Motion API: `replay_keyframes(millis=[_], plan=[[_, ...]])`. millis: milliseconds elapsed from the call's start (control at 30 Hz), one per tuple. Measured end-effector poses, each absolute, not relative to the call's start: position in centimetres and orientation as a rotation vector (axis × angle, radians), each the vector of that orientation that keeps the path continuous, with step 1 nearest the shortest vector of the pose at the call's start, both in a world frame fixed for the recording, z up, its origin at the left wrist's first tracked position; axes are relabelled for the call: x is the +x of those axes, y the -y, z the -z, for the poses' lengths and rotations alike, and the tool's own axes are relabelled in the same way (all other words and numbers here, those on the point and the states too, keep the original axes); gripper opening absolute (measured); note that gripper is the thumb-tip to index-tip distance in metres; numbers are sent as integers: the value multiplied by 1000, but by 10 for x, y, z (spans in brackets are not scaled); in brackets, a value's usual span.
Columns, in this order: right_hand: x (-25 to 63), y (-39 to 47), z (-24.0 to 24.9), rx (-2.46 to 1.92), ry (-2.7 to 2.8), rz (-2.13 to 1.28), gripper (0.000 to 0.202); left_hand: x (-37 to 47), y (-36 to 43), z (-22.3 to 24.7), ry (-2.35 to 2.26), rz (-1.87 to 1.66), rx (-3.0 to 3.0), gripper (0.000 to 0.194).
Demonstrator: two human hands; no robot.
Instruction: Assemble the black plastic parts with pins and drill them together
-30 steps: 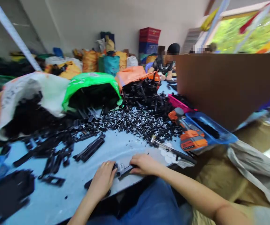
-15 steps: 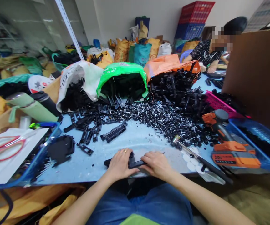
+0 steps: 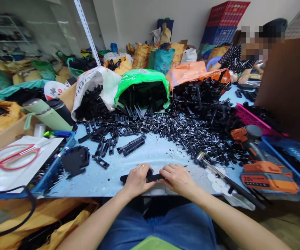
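At the table's front edge, my left hand [image 3: 137, 180] and my right hand [image 3: 178, 177] are both closed on a long black plastic part [image 3: 154, 177]. The part lies sideways, low over the table, with its left end showing beyond my left fingers. My right fingers cover its right end. Behind my hands sit two long black plastic pieces [image 3: 132, 145], side by side. A heap of black-headed screws or pins [image 3: 178, 130] spreads farther back. To the right of my right hand lies a hammer [image 3: 217, 174] with a black grip.
An orange cordless drill [image 3: 269, 176] lies at the right by a blue basket [image 3: 290, 156]. White, green [image 3: 142, 74] and orange sacks spill black parts at the back. Red scissors [image 3: 14, 158] rest on white paper at left. A co-worker [image 3: 240, 66] sits beyond a brown board [image 3: 288, 80].
The whole view has shifted, so things appear slightly farther right. Both hands keep their hold on the black part, with little visible movement.
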State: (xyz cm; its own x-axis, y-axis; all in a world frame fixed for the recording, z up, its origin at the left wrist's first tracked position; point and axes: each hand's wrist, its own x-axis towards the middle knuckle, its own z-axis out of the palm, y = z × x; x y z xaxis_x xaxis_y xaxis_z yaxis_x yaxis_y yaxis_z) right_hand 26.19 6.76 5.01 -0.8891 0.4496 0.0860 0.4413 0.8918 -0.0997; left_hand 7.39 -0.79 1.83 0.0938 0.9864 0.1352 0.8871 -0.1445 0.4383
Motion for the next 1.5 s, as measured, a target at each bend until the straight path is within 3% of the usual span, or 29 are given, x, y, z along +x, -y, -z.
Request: replay_keyframes(millis=[200, 333, 467, 633, 733, 867, 967, 1233, 1500], plan=[[297, -77, -18, -879, 2805, -410, 29, 85, -34, -19, -1693, -499, 2194, 54], [322, -81, -2, -970, 2686, -513, 27, 79, -119, -25, -2038, -547, 2111, 31], [328, -76, -2, -1007, 2665, -537, 25, 71, -189, -22, -2181, -557, 2072, 26], [323, -91, -19, -1003, 2680, -626, 27, 75, -216, -4, -2199, -532, 2117, 26], [315, -130, -30, -1055, 2608, -423, 27, 77, -217, 1, -2181, -530, 2131, 24], [286, -202, -41, -1342, 2495, -11, 27, 77, -207, -5, -2161, -588, 2144, 23], [259, -242, -42, -1482, 2474, 56, 27, 72, -179, -16, -2171, -696, 2130, 24], [257, -230, -35, -1402, 2438, -74, 31, 33, -36, -38, -2002, -1084, 1849, 24], [286, -143, -42, -986, 2333, -632, 23, 45, 17, -30, -2079, -840, 1886, 26]])
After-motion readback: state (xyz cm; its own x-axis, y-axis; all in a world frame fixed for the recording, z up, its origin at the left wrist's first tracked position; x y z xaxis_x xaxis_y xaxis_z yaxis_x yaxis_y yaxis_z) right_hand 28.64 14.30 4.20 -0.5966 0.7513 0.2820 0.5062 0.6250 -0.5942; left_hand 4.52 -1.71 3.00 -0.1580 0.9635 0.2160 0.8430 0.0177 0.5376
